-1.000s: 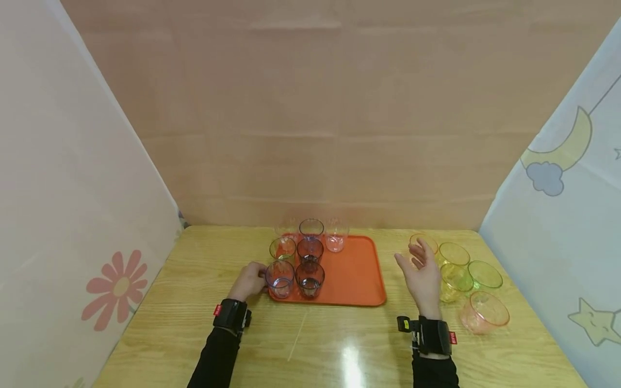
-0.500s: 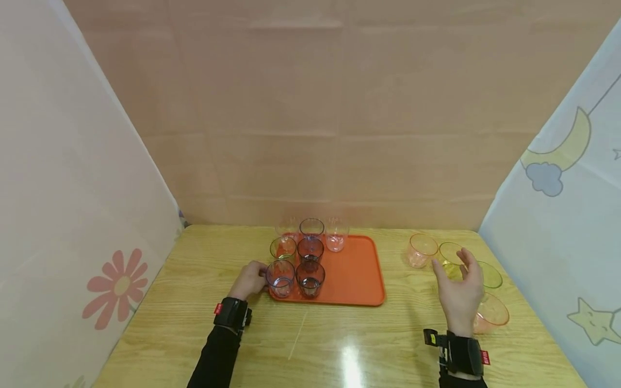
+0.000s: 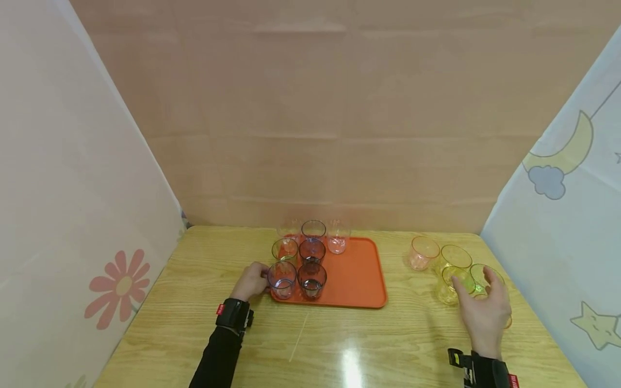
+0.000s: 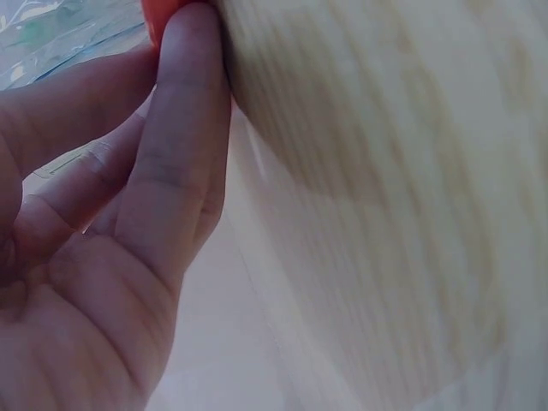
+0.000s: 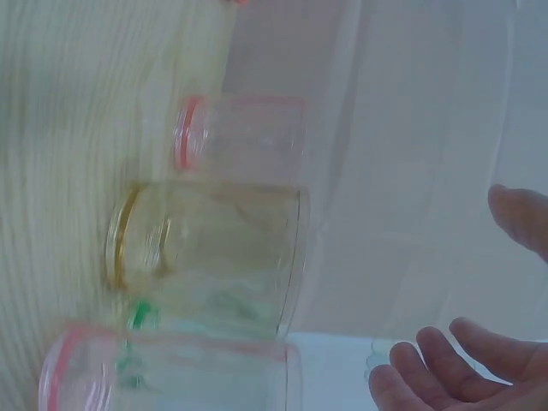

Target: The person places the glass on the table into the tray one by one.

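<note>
My left hand (image 3: 250,281) pinches the left front edge of an orange tray (image 3: 356,277); in the left wrist view, thumb and fingertips meet at its orange corner (image 4: 161,15). On the tray's left part stand several tumblers, among them a blue-rimmed glass (image 3: 282,279) and a dark grey glass (image 3: 312,280) in front. My right hand (image 3: 487,318), thumb and fingers spread, hovers over the glasses on the right and holds nothing. It overlaps a pink glass (image 5: 163,377) in the head view. Near it are a yellow glass (image 5: 214,244) and a green glass (image 3: 485,271).
Another yellow glass (image 3: 456,256) and an orange-rimmed glass (image 3: 424,252) stand farther back on the wooden table (image 3: 194,334). Clear glasses (image 3: 338,240) line the tray's back. A brown backdrop (image 3: 310,134) and patterned side panels (image 3: 548,215) enclose the table.
My right hand has moved right and toward me, from beside the orange-rimmed glass to over the pink and green ones. My left hand stays at the tray edge.
</note>
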Available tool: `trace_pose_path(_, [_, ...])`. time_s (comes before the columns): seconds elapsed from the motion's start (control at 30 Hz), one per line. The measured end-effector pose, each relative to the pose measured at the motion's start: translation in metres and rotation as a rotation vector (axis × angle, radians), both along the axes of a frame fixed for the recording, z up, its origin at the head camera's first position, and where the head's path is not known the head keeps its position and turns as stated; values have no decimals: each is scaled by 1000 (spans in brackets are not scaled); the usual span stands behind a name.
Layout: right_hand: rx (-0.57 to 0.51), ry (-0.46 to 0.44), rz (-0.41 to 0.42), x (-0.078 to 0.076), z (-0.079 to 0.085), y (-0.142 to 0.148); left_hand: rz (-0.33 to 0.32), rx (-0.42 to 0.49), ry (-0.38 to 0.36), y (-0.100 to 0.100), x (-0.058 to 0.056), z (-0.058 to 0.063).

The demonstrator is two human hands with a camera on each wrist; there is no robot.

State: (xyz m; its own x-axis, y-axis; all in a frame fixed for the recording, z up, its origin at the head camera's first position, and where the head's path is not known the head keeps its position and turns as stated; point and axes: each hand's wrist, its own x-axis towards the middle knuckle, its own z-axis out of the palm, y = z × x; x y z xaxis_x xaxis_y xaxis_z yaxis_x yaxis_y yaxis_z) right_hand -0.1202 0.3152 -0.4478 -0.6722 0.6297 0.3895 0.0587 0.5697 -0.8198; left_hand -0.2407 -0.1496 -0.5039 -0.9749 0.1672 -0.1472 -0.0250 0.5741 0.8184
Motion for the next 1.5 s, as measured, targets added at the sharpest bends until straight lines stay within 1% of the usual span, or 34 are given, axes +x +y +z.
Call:
trace_pose_path(0.13, [-8, -109, -21, 7, 1, 13, 28, -18, -21, 1, -2, -2])
trace_pose_path(0.23, [37, -210, -6, 10, -1, 24, 35, -34, -24, 2, -4, -4])
trace_pose_path(0.33, [46, -319, 23, 11, -4, 34, 30, -46, -13, 1, -4, -4])
trace_pose_path(0.4, [-2, -391, 40, 13, -5, 39, 23, -57, 3, 1, -4, -5])
trace_pose_path(0.47, [-82, -455, 50, 15, -7, 42, 23, -59, 4, 1, -4, -4])
trace_pose_path(0.53, [-128, -490, 36, 18, -10, 44, 23, -61, 2, 1, -4, -4])
trace_pose_path(0.6, [-144, -513, 20, 21, -14, 45, 26, -58, -5, 1, -4, -4])
trace_pose_path(0.7, [-154, -530, -1, 26, -20, 46, 27, -50, -7, 1, -4, -3])
trace_pose_path(0.83, [-191, -545, 0, 30, -28, 49, 31, -42, -9, 1, -4, -2])
trace_pose_path(0.93, [-211, -564, 2, 30, -33, 51, 36, -45, -12, 1, -4, -2])
trace_pose_path(1.07, [-257, -561, -8, 30, -38, 51, 32, -56, -5, 1, -5, -3])
trace_pose_path(1.2, [-331, -541, -38, 29, -42, 51, 31, -55, -4, 1, -4, -3])
trace_pose_path(1.3, [-351, -513, -81, 29, -45, 50, 26, -54, -2, 1, -3, -4])
trace_pose_path(1.5, [-412, -408, -173, 30, -47, 50, 28, -41, -6, 2, -3, -4])
